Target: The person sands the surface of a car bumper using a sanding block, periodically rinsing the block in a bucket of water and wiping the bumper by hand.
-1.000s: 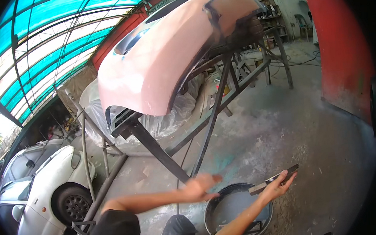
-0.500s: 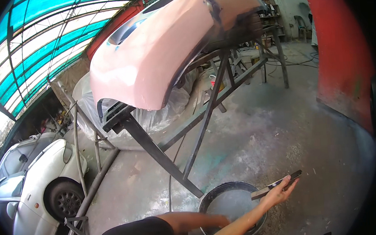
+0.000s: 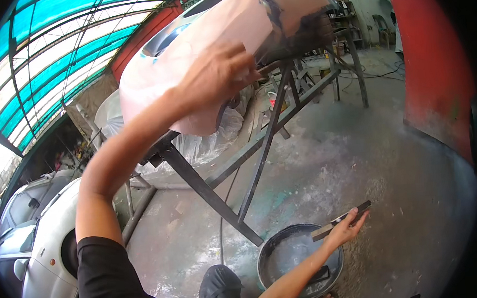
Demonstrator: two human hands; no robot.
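Left hand raised before a pink bumper cover, right hand gripping a block over a basin

The left hand [image 3: 223, 72], blurred, is lifted in front of the bumper cover [image 3: 217, 27], its fingers curled; whether it holds anything or touches the surface, I cannot tell. The right hand [image 3: 346, 231] grips a long, narrow block [image 3: 325, 231] between thumb and fingers, tilted up to the right above the right edge of a round black basin [image 3: 260, 259]. Cloudy grey water [image 3: 283, 253] lies in the basin, with a dark object [image 3: 318, 276] by the right forearm.

The bumper cover, mostly pink with dark patches toward its far end, rests on a dark metal trestle [image 3: 200, 185] ahead of the person. Clear plastic sheeting [image 3: 224, 131] hangs behind it. Farther out, a white car [image 3: 53, 242] stands at left, a red panel [image 3: 436, 71] at right, and a plastic chair [image 3: 383, 28] near the back wall. Teal and translucent roofing [image 3: 68, 44] slopes overhead.
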